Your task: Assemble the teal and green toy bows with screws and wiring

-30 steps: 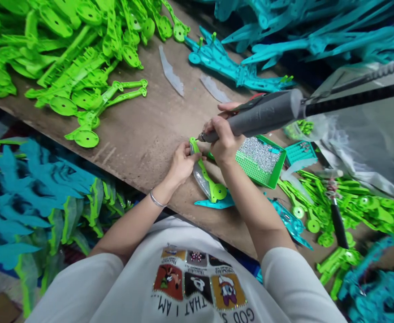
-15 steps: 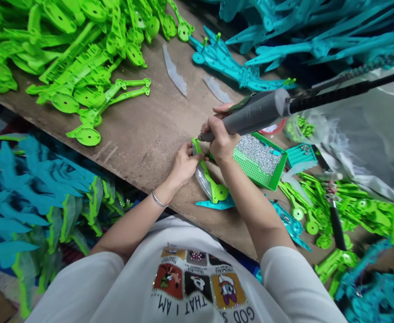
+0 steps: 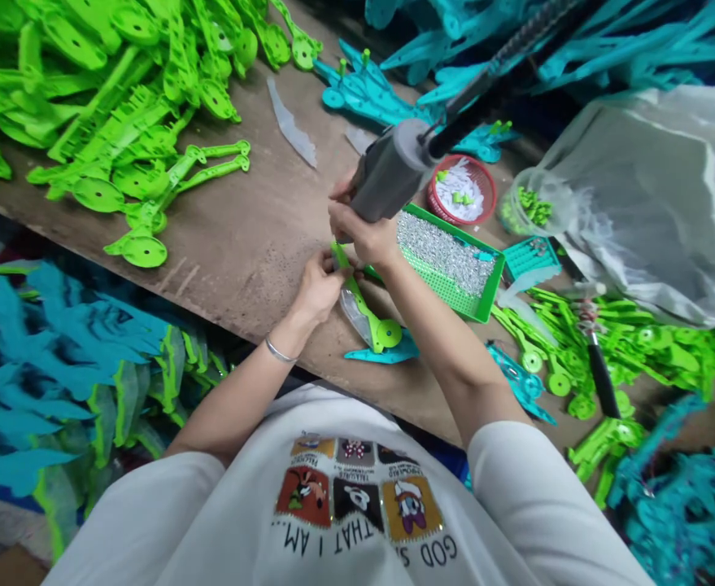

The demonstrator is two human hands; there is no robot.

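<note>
My right hand [image 3: 366, 232] is wrapped round a grey electric screwdriver [image 3: 390, 171], which hangs from a dark cord and coil. Its tip points down at the upper end of a green plastic part [image 3: 360, 301]; whether it touches is hidden by my fingers. My left hand [image 3: 319, 286] pinches that part near the same end. A clear, curved plastic blade [image 3: 355, 316] lies along the part's left side. Under its round lower end, a blue plastic piece [image 3: 387, 355] rests on the table. Just right of my right wrist stands a green tray [image 3: 448, 295] of small silvery screws.
Green parts [image 3: 106, 122] are heaped at the back left, blue parts [image 3: 442, 49] at the back right. A red basket [image 3: 462, 189], a clear tub [image 3: 531, 203] and a hammer [image 3: 601, 378] are on the right. Finished-looking blue and green pieces [image 3: 76, 366] pile below the table's left edge.
The screwdriver has swung more upright, its back end moving up and left. The red basket now shows fully. My left hand still holds the green part, and the view has shifted slightly.
</note>
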